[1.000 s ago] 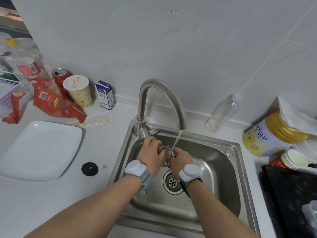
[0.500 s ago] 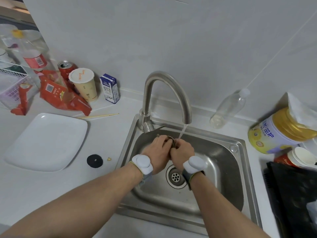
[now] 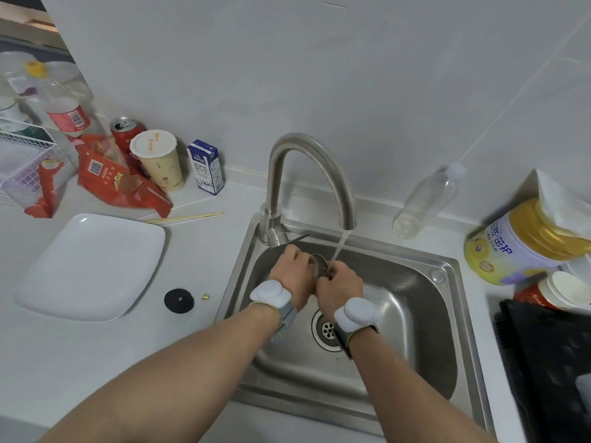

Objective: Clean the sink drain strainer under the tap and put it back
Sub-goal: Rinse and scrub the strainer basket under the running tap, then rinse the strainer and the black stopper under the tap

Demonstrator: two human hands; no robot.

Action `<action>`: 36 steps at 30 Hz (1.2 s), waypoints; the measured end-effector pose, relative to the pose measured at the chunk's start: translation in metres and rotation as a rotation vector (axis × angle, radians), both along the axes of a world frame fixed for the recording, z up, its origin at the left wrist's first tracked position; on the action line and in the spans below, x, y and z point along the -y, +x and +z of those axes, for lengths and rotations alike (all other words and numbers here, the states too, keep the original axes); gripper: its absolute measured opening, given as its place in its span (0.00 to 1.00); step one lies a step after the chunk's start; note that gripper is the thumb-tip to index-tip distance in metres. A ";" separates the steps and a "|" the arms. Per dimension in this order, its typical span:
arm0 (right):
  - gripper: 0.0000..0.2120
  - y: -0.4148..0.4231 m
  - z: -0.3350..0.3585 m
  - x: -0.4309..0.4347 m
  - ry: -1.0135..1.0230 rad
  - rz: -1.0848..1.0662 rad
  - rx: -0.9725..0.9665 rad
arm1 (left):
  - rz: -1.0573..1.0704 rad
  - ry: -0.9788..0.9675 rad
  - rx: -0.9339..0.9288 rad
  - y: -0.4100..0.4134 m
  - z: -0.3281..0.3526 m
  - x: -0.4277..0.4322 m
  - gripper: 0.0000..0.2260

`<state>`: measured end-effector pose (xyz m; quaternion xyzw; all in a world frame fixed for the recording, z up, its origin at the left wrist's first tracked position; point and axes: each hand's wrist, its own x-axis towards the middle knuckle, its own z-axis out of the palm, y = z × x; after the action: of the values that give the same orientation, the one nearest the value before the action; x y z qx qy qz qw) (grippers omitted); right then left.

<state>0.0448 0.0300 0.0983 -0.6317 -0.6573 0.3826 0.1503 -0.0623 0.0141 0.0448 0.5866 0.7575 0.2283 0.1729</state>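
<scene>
The round metal drain strainer is held on edge between both hands, over the back of the steel sink. My left hand grips its left side, my right hand its right side. Most of the strainer is hidden by my fingers. Water runs from the curved steel tap and lands on the strainer's rim. The open drain hole lies just below my right wrist, partly covered by it.
A black rubber disc and a small brass nut lie left of the sink, beside a white square plate. Chopsticks, a milk carton, cup, can and red packets stand behind. An empty bottle, yellow tin and black rack sit right.
Both hands have stayed under the running water, shifting slightly and turning the strainer. The view has tilted a little, so the sink sits lower in frame.
</scene>
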 end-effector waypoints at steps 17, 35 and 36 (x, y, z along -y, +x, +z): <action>0.10 0.013 -0.019 -0.019 0.000 -0.004 0.223 | 0.565 -0.046 1.182 0.001 0.021 0.012 0.06; 0.12 -0.065 -0.026 0.011 -0.079 0.058 0.106 | 0.805 -0.016 0.728 -0.053 0.018 0.090 0.03; 0.11 -0.070 -0.024 0.007 -0.077 0.024 0.072 | 0.806 -0.025 0.727 -0.052 0.019 0.091 0.03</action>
<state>-0.0248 0.0231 0.0747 -0.6423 -0.6547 0.3865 0.0976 -0.1148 -0.0773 0.0641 0.1308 0.8163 0.4560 0.3296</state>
